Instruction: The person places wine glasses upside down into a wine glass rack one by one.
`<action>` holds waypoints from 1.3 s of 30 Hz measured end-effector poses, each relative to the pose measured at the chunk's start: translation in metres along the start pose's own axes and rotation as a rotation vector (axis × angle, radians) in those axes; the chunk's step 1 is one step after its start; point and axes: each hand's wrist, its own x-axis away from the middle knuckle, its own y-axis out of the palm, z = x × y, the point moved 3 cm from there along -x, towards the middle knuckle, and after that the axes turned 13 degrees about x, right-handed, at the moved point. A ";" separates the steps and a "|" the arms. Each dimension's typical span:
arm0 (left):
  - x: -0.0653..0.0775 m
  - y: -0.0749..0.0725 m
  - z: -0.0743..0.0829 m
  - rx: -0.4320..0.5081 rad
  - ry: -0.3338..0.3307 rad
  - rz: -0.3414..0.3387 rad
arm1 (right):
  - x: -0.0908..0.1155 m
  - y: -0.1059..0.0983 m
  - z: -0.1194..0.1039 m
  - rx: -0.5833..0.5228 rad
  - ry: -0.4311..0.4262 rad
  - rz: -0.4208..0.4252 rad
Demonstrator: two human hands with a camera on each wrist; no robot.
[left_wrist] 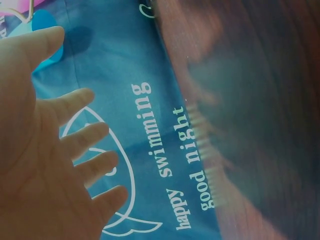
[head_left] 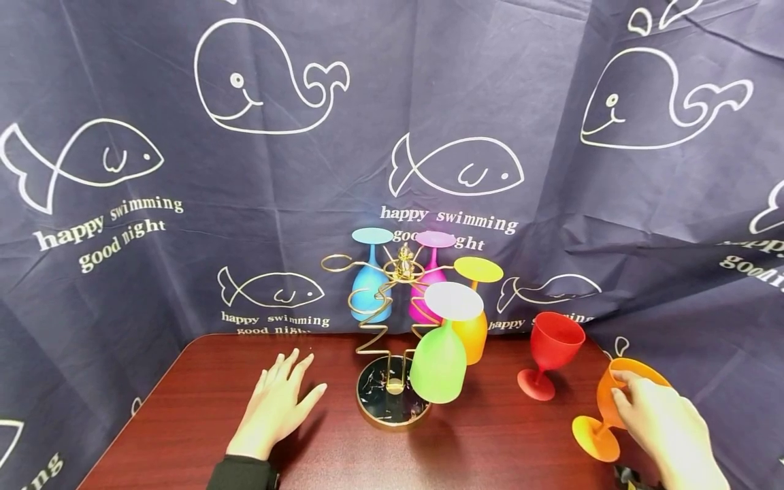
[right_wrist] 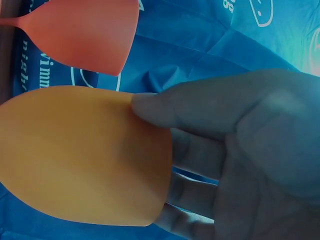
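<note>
My right hand (head_left: 667, 418) pinches the rim of an orange goblet (head_left: 608, 398) at the table's right side. In the right wrist view, the thumb lies on the outside of the goblet's bowl (right_wrist: 80, 155) and the other fingers are at the far side of the rim, partly hidden. A red goblet (head_left: 554, 340) stands upright just beyond it. My left hand (head_left: 275, 401) is over the left of the table, its fingers spread and holding nothing. Nearest to it is a gold wire rack's round black base (head_left: 382, 398).
On the rack's gold rings hang upside-down goblets: blue (head_left: 367, 289), magenta (head_left: 422, 296), yellow-orange (head_left: 476, 337) and green (head_left: 439, 364). A front-left ring (head_left: 337, 263) holds no goblet. Behind the reddish-brown table (head_left: 202, 408) hangs a dark blue cloth (head_left: 343, 184) with whale and fish drawings.
</note>
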 end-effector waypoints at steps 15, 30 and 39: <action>-0.001 -0.001 -0.001 -0.002 -0.009 -0.010 | 0.004 -0.010 -0.017 -0.047 -0.079 0.045; -0.001 0.000 -0.001 0.013 -0.017 -0.023 | 0.001 -0.007 -0.035 -0.294 -0.378 0.163; -0.001 0.000 -0.002 0.016 -0.016 -0.033 | -0.001 0.011 -0.040 -0.602 -0.487 -0.191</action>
